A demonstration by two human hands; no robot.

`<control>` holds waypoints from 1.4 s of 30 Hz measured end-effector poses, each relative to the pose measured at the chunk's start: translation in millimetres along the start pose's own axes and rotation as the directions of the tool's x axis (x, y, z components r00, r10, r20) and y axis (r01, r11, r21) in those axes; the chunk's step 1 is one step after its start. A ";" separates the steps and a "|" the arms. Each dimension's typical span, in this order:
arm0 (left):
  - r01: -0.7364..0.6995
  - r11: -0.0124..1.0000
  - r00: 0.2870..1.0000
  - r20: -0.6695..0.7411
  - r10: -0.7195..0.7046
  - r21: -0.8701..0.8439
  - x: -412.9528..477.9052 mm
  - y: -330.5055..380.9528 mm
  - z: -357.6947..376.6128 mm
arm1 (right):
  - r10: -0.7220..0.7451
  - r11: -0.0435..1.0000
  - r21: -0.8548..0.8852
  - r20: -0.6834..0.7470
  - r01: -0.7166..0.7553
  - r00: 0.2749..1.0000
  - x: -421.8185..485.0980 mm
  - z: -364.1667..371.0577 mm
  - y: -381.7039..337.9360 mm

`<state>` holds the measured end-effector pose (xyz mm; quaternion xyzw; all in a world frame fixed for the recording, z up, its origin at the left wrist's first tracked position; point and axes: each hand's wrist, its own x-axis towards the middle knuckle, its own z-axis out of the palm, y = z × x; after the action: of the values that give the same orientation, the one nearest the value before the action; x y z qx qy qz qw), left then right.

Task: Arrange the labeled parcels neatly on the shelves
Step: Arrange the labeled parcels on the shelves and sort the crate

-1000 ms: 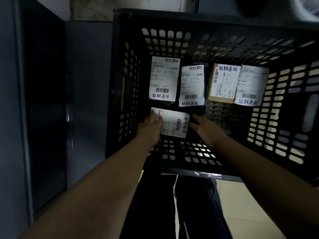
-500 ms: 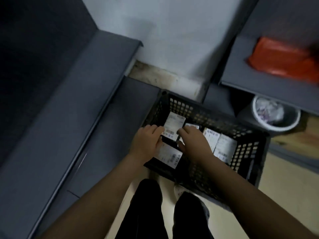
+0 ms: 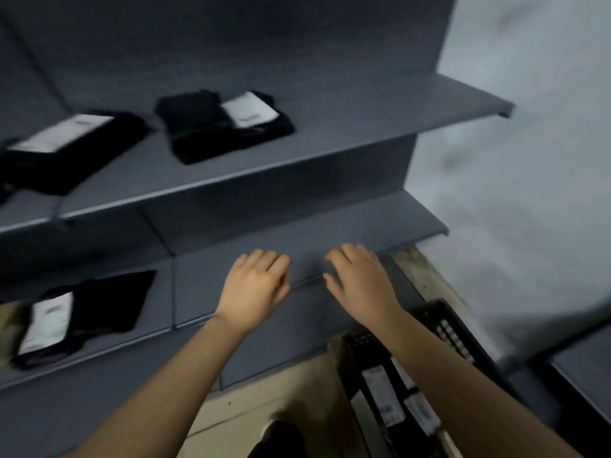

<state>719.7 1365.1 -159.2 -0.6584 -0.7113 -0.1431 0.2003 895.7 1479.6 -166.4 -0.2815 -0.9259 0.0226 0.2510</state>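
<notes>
My left hand (image 3: 254, 289) and my right hand (image 3: 360, 279) hover palm down, side by side, over the front edge of a grey lower shelf (image 3: 330, 233). Nothing shows in either hand, and bare shelf is visible between them. Two black parcels with white labels (image 3: 224, 123) (image 3: 66, 147) lie on the upper shelf (image 3: 363, 127). A third black labelled parcel (image 3: 82, 319) lies on a lower shelf at the left. The black plastic crate (image 3: 443, 322) sits on the floor at the lower right, with labelled parcels (image 3: 383, 395) inside. The image is motion-blurred.
A pale wall (image 3: 529, 160) closes off the right end of the shelving. Another grey shelf unit (image 3: 585, 375) juts in at the far right. Beige floor (image 3: 251, 401) lies below the shelves, and my dark trouser leg (image 3: 277, 441) shows at the bottom.
The view swung up from the crate to the shelves. Both hands left the crate and the parcel they touched there; they now hover over the lower shelf with nothing visible in them.
</notes>
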 end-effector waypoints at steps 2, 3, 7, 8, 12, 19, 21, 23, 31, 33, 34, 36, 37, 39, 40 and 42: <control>0.075 0.994 0.996 -0.062 -0.070 0.080 -16.0 -29.6 -30.0 | -0.107 0.994 0.030 -0.030 0.108 0.994 27.8 -1.4 -37.5; 0.111 0.987 0.990 -0.098 -0.099 0.118 -24.9 -44.0 -45.2 | -0.151 0.987 0.044 -0.050 0.154 0.987 40.3 -2.2 -56.9; 0.214 0.948 0.964 -0.208 -0.166 0.235 -66.6 -99.5 -107.3 | -0.314 0.940 0.100 -0.113 0.325 0.943 85.7 -6.5 -137.9; 0.242 0.935 0.957 -0.223 -0.186 0.260 -79.1 -113.2 -122.8 | -0.351 0.924 0.113 -0.123 0.365 0.928 95.9 -7.2 -159.2; 0.374 0.866 0.917 -0.272 -0.291 0.334 -137.4 -166.6 -176.7 | -0.450 0.859 0.181 -0.176 0.478 0.875 125.9 -4.6 -250.4; 0.509 0.750 0.857 -0.329 -0.397 0.422 -246.1 -254.2 -261.3 | -0.527 0.768 0.297 -0.208 0.567 0.824 144.5 14.0 -422.3; 0.532 0.724 0.845 -0.326 -0.424 0.439 -276.2 -278.8 -284.2 | -0.558 0.739 0.314 -0.208 0.595 0.803 147.7 18.5 -470.0; 0.562 0.694 0.826 -0.342 -0.448 0.449 -304.5 -300.8 -306.1 | -0.585 0.712 0.336 -0.202 0.616 0.786 150.2 21.1 -514.7; 0.686 0.560 0.726 -0.398 -0.561 0.464 -395.0 -363.3 -375.8 | -0.683 0.584 0.422 -0.205 0.693 0.701 159.5 26.6 -656.5; 0.713 0.509 0.698 -0.417 -0.582 0.483 -413.9 -376.8 -389.6 | -0.708 0.543 0.428 -0.228 0.722 0.668 163.3 31.4 -688.0; 0.724 0.486 0.685 -0.426 -0.591 0.490 -422.8 -383.6 -395.4 | -0.720 0.522 0.434 -0.237 0.734 0.652 165.4 34.3 -703.7; 0.745 0.445 0.658 -0.441 -0.610 0.496 -440.8 -399.1 -405.3 | -0.743 0.483 0.445 -0.248 0.754 0.622 170.3 41.6 -736.0; 0.753 0.427 0.647 -0.446 -0.618 0.501 -449.7 -407.6 -409.3 | -0.752 0.464 0.452 -0.254 0.761 0.609 172.9 46.0 -752.1; 0.759 0.392 0.634 -0.453 -0.627 0.519 -467.5 -427.3 -416.3 | -0.762 0.421 0.472 -0.278 0.775 0.584 179.0 57.0 -785.5; 0.761 0.379 0.630 -0.457 -0.629 0.527 -476.5 -438.2 -419.9 | -0.766 0.400 0.478 -0.293 0.782 0.572 182.5 63.5 -802.9; 0.766 0.353 0.618 -0.466 -0.633 0.538 -492.5 -459.6 -426.3 | -0.769 0.360 0.494 -0.323 0.792 0.551 190.0 76.4 -835.5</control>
<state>330.1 690.5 9.9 -0.1462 -0.8992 0.0059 0.4124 297.3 886.1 5.9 0.2836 -0.8849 0.1817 0.3216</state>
